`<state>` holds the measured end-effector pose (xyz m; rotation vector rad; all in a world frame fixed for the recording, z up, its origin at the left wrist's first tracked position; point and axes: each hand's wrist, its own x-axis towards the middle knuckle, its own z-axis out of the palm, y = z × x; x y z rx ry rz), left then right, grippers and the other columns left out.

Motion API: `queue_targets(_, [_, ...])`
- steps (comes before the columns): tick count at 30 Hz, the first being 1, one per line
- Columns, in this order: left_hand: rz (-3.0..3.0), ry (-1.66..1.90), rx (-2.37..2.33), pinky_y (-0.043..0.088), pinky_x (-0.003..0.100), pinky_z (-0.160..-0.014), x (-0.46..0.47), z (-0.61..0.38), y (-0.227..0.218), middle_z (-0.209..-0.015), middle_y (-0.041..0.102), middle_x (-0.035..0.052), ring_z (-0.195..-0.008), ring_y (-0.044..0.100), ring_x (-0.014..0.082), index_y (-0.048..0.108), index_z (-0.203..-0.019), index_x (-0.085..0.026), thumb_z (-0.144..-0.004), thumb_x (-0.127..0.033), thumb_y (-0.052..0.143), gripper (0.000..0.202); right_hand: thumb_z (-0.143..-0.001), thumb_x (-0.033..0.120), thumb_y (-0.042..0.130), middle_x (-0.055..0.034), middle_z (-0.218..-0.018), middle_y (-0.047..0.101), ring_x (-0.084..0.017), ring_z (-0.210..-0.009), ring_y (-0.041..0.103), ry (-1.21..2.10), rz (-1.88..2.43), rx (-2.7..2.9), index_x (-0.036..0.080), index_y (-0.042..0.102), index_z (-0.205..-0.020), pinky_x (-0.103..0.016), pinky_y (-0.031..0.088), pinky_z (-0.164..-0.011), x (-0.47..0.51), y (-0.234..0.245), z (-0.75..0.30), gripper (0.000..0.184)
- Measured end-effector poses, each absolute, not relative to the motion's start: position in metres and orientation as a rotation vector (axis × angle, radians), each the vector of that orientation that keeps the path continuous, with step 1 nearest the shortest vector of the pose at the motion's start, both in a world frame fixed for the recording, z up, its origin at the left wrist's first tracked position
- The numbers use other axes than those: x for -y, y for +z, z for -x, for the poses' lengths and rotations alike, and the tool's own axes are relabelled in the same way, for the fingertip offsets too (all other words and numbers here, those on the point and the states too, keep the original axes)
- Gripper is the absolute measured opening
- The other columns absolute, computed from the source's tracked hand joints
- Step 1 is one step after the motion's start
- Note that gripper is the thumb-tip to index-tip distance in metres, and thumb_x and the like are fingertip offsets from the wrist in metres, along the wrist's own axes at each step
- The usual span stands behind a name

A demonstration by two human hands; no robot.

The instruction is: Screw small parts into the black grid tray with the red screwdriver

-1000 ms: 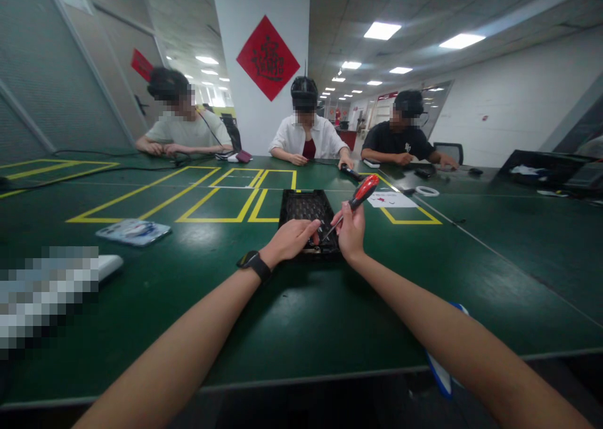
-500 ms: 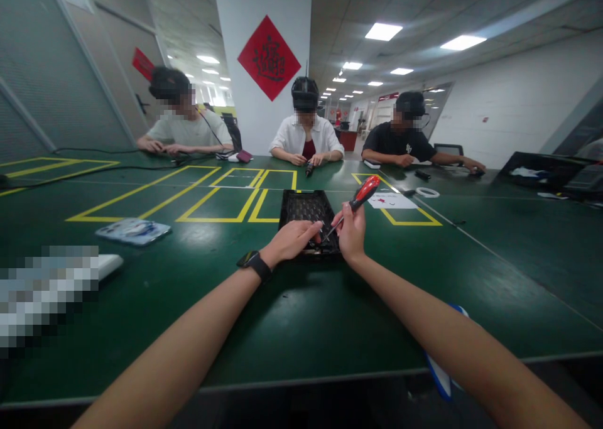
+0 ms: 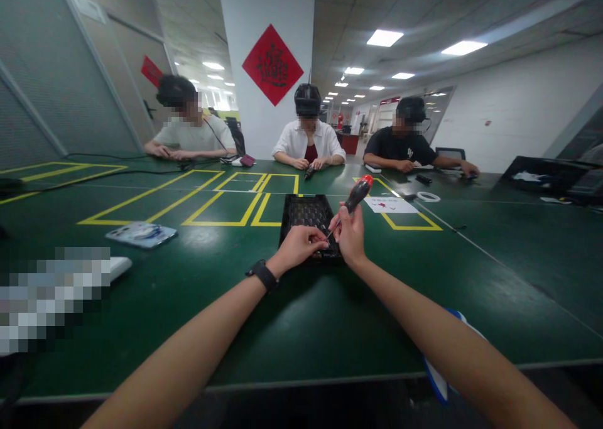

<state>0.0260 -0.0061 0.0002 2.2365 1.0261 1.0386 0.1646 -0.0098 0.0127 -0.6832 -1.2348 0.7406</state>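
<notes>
- Circling the left wrist, a black watch (image 3: 264,276) sits just nearer the body than the grip.
- Left hand (image 3: 300,245): fingertips drawn in over the near end of a black case (image 3: 285,218), right by the tip of a screwdriver (image 3: 357,195); whether they pinch anything, I cannot tell.
- Right hand (image 3: 351,233): clamped on the screwdriver where handle meets shaft, just right of the left hand.
- The screwdriver's long axis slants: its dark handle, red at the end, rises rightward and away from the grip, while the thin shaft points down and left to the left fingertips, over the case.
- Under and just beyond both hands, the case lies on the green table (image 3: 339,328), its long axis running away from the body.
- Well left of the grip: a flat, pale-blue patterned thing (image 3: 141,235).
- Beyond the grip, rightward: a white sheet (image 3: 398,207), then a white ring (image 3: 428,197).
- Across the table: a co-worker in a white shirt (image 3: 292,141) roughly straight ahead, others seated to either side.
- Farthest: a red diamond sign (image 3: 272,66), slightly left of the grip.
</notes>
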Motion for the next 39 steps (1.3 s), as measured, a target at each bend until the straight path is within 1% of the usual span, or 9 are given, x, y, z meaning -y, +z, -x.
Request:
queue_targets(4, [-2.305, 1.067, -0.985, 0.042, 0.022, -0.065, 0.0082, -0.0251, 0.0002, -0.075, 0.069, 0.0023, -0.068, 0.059, 0.0124, 0.069, -0.080, -0.015, -0.079, -0.025, 0.056, 0.017, -0.088, 0.045, 0.037, 0.0071, -0.056, 0.051, -0.004, -0.035, 0.035, 0.846, 0.652, 1.280, 0.020, 0.044, -0.102, -0.015, 0.026, -0.034, 0.0088, 0.0082, -0.1628, 0.029])
queue_targets(9, [-2.155, 1.105, -0.935, 0.042, 0.020, -0.058, 0.0062, -0.0267, -0.0051, -0.071, 0.065, 0.0018, -0.061, 0.056, 0.0106, 0.064, -0.085, -0.013, -0.076, -0.028, 0.060, 0.018, -0.087, 0.044, 0.040, 0.0069, -0.057, 0.051, -0.004, -0.037, 0.038, 0.804, 0.666, 1.294, 0.020, 0.044, -0.104, -0.015, 0.029, -0.035, 0.0110, 0.0076, -0.1596, 0.030])
queue_targets(13, [-2.170, 1.105, -1.010, 0.039, 0.020, -0.055, 0.0025, -0.0260, -0.0087, -0.067, 0.062, 0.0011, -0.059, 0.053, 0.0102, 0.063, -0.080, -0.012, -0.074, -0.029, 0.062, 0.017, -0.087, 0.044, 0.041, 0.0065, -0.059, 0.054, -0.003, -0.037, 0.039, 0.830, 0.635, 1.352, 0.020, 0.043, -0.107, -0.015, 0.029, -0.035, 0.0140, 0.0083, -0.1593, 0.031])
queue_targets(17, [-2.319, 1.082, -1.032, 0.035, 0.020, -0.055, 0.0050, -0.0247, -0.0055, -0.060, 0.057, -0.0011, -0.057, 0.048, 0.0094, 0.062, -0.070, -0.013, -0.078, -0.025, 0.055, 0.016, -0.089, 0.045, 0.037, 0.0062, -0.059, 0.056, -0.003, -0.033, 0.037, 0.843, 0.668, 1.401, 0.020, 0.044, -0.112, -0.015, 0.027, -0.032, 0.0135, 0.0073, -0.1617, 0.035])
queue_targets(20, [-2.303, 1.096, -0.974, 0.038, 0.021, -0.060, 0.0072, -0.0256, -0.0028, -0.068, 0.061, -0.0001, -0.062, 0.052, 0.0103, 0.063, -0.077, -0.014, -0.079, -0.023, 0.053, 0.013, -0.087, 0.047, 0.038, 0.0068, -0.059, 0.056, -0.002, -0.031, 0.035, 0.827, 0.695, 1.399, 0.020, 0.044, -0.112, -0.014, 0.026, -0.031, 0.0126, 0.0076, -0.1625, 0.037])
queue_targets(23, [-2.241, 1.165, -1.016, 0.041, 0.022, -0.063, 0.0063, -0.0271, -0.0032, -0.076, 0.062, 0.0012, -0.068, 0.054, 0.0121, 0.062, -0.083, -0.014, -0.072, -0.027, 0.063, 0.016, -0.086, 0.048, 0.040, 0.0072, -0.058, 0.055, -0.002, -0.031, 0.036, 0.821, 0.678, 1.379, 0.020, 0.044, -0.110, -0.014, 0.028, -0.032, 0.0126, 0.0081, -0.1614, 0.037])
queue_targets(28, [-2.194, 1.097, -1.065, 0.039, 0.021, -0.056, 0.0032, -0.0264, -0.0077, -0.067, 0.060, -0.0005, -0.060, 0.052, 0.0106, 0.060, -0.077, -0.013, -0.073, -0.028, 0.062, 0.016, -0.086, 0.046, 0.041, 0.0072, -0.060, 0.056, -0.002, -0.031, 0.038, 0.842, 0.667, 1.397, 0.020, 0.043, -0.110, -0.014, 0.028, -0.031, 0.0124, 0.0056, -0.1609, 0.035])
queue_targets(33, [-2.253, 1.091, -1.022, 0.037, 0.021, -0.057, 0.0045, -0.0240, -0.0061, -0.065, 0.061, 0.0000, -0.060, 0.051, 0.0103, 0.063, -0.076, -0.013, -0.077, -0.024, 0.056, 0.013, -0.088, 0.047, 0.036, 0.0064, -0.061, 0.058, -0.003, -0.030, 0.040, 0.861, 0.655, 1.409, 0.020, 0.043, -0.112, -0.014, 0.029, -0.031, 0.0114, 0.0056, -0.1634, 0.037])
queue_targets(39, [-2.198, 1.085, -0.905, 0.041, 0.021, -0.061, 0.0068, -0.0255, -0.0027, -0.070, 0.063, 0.0012, -0.064, 0.056, 0.0111, 0.062, -0.077, -0.013, -0.078, -0.020, 0.055, 0.010, -0.086, 0.046, 0.041, 0.0067, -0.061, 0.057, -0.002, -0.031, 0.039, 0.793, 0.698, 1.392, 0.020, 0.044, -0.110, -0.014, 0.028, -0.030, 0.0122, 0.0087, -0.1621, 0.036])
